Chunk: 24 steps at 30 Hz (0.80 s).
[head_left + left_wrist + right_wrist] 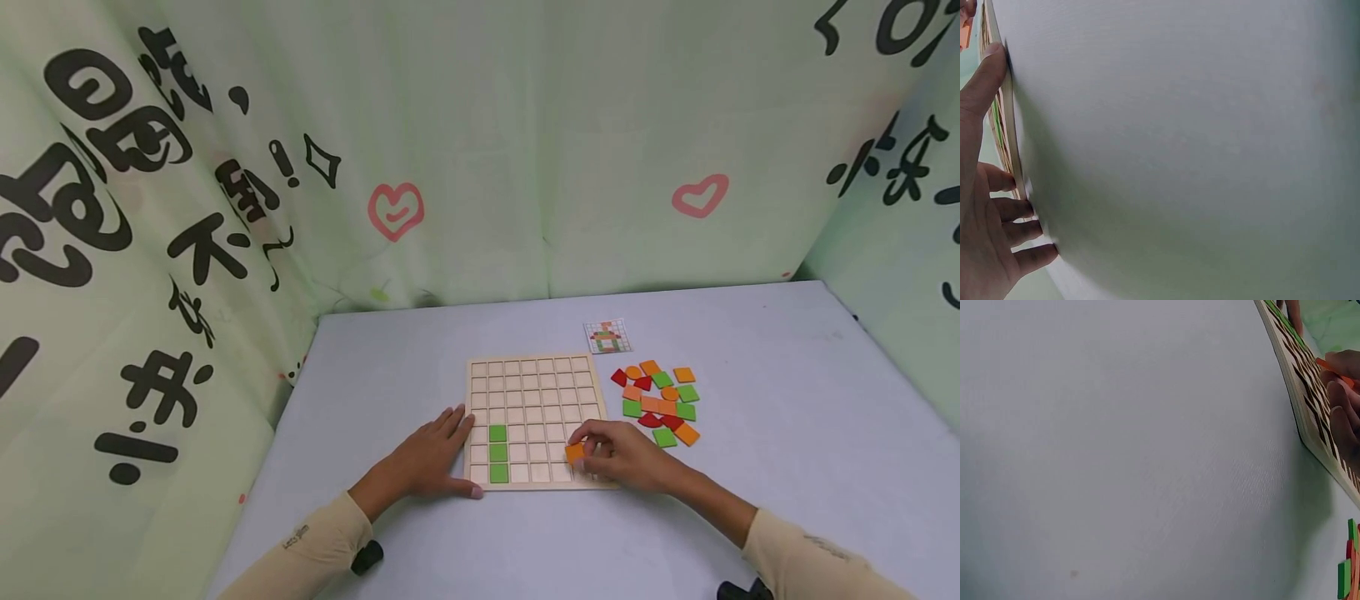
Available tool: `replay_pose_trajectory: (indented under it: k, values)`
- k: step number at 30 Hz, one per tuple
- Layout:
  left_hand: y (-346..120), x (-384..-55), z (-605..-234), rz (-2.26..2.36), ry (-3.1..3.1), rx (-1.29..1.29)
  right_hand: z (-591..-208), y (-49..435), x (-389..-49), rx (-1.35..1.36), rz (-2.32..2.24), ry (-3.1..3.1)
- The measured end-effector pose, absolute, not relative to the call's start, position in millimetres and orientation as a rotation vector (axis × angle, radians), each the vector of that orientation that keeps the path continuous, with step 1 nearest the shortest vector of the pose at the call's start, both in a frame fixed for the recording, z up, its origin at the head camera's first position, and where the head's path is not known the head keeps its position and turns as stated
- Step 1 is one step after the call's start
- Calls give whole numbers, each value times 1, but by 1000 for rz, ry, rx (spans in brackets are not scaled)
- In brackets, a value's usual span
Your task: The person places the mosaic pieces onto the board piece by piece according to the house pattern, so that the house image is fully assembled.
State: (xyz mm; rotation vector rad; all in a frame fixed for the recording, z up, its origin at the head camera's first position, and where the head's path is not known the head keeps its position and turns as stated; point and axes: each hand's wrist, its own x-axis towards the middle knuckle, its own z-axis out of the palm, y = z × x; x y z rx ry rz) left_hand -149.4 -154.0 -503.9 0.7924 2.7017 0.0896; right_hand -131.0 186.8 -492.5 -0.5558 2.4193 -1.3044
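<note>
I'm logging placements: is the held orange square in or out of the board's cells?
Out: the right hand pinches the orange square, raised above the board.

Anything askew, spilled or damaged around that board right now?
Nothing stands out. The three green squares line up in one column of the board. The loose pieces lie jumbled, but grouped beside it, and the right hand holds an orange square. I see no damage.

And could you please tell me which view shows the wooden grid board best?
The head view: it shows most of the wooden grid board from above. The left wrist view shows only a thin sliver; the right wrist view, a slanted strip with one corner.
</note>
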Motion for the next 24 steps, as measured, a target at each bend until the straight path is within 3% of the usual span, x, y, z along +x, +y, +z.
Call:
replay_pose_trajectory:
  k: [24]
  values:
    - [-154, -149, -504, 95, 2702, 796, -500, 153, -135, -655, -1353, 2313]
